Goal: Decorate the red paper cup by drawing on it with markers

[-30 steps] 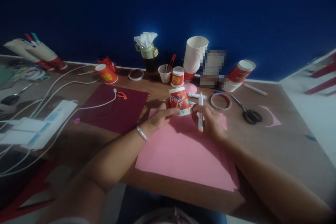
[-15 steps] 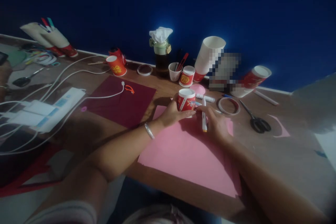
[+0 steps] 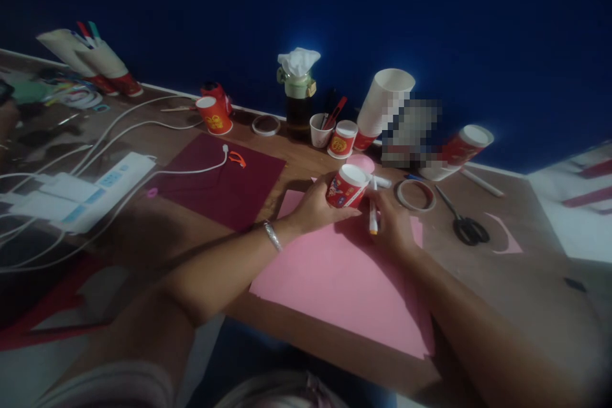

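Observation:
My left hand point(image 3: 313, 209) is closed round a small red paper cup point(image 3: 347, 186), which is upside down and tilted to the right just above a pink paper sheet point(image 3: 344, 280). My right hand point(image 3: 394, 223) rests on the pink sheet beside the cup, fingers closed on a white marker point(image 3: 372, 217) that points toward me. A silver bracelet point(image 3: 272, 236) circles my left wrist. The rim of the cup is hidden between my two hands.
A dark red sheet point(image 3: 217, 182), a white power strip point(image 3: 90, 191) with cables, a tape ring point(image 3: 415, 194) and black scissors point(image 3: 466, 226) lie on the wooden table. More cups point(image 3: 385, 102) stand along the blue wall.
The cup has come down from above the table to the pink sheet and now tilts to the right. My right hand with the marker has moved closer to it.

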`<action>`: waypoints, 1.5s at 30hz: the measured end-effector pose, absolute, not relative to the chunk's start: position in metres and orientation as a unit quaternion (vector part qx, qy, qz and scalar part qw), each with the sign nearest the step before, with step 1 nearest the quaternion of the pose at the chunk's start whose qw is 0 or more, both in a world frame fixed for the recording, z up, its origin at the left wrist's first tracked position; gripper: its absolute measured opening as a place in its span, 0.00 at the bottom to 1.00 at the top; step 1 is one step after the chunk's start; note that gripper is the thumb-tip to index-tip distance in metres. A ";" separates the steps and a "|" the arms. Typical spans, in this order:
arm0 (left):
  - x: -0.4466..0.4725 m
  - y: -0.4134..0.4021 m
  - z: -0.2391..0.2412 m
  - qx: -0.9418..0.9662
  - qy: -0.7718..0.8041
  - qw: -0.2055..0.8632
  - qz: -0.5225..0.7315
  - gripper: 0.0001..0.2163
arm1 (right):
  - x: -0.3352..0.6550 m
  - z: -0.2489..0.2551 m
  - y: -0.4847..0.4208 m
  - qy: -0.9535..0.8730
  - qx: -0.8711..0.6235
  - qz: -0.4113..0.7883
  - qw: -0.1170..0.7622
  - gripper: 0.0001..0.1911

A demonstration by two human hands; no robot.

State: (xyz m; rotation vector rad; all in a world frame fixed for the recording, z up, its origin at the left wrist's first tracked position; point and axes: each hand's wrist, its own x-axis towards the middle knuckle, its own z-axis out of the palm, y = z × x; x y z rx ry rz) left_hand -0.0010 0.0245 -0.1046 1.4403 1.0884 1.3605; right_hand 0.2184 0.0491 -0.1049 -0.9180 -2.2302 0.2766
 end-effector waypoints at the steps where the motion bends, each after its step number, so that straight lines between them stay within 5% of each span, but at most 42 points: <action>1: -0.001 0.025 -0.107 0.587 0.439 0.411 0.541 0.30 | 0.218 -0.105 0.049 -0.860 -0.357 0.111 0.347 0.23; 9: -0.004 0.023 -0.114 0.725 0.455 0.095 0.508 0.41 | 0.214 -0.110 0.044 -0.850 -0.396 0.138 0.318 0.17; 14: -0.004 0.023 -0.119 0.766 0.394 0.137 0.490 0.46 | 0.215 -0.119 0.051 -0.849 -0.399 0.112 0.329 0.09; 19: -0.004 0.024 -0.116 0.778 0.327 0.215 0.491 0.44 | 0.217 -0.131 0.059 -0.846 -0.376 0.110 0.361 0.16; 31: 0.001 0.023 -0.113 0.759 0.386 0.089 0.517 0.56 | 0.214 -0.115 0.051 -0.847 -0.374 0.181 0.333 0.24; 34: 0.000 0.024 -0.113 0.735 0.413 0.154 0.515 0.51 | 0.214 -0.115 0.052 -0.843 -0.379 0.174 0.339 0.20; 39: -0.003 0.027 -0.104 0.562 0.424 0.469 0.534 0.31 | 0.216 -0.101 0.054 -0.840 -0.364 0.141 0.376 0.15; 45: -0.004 0.026 -0.092 0.421 0.345 0.666 0.510 0.25 | 0.215 -0.072 0.044 -0.819 -0.304 0.054 0.484 0.13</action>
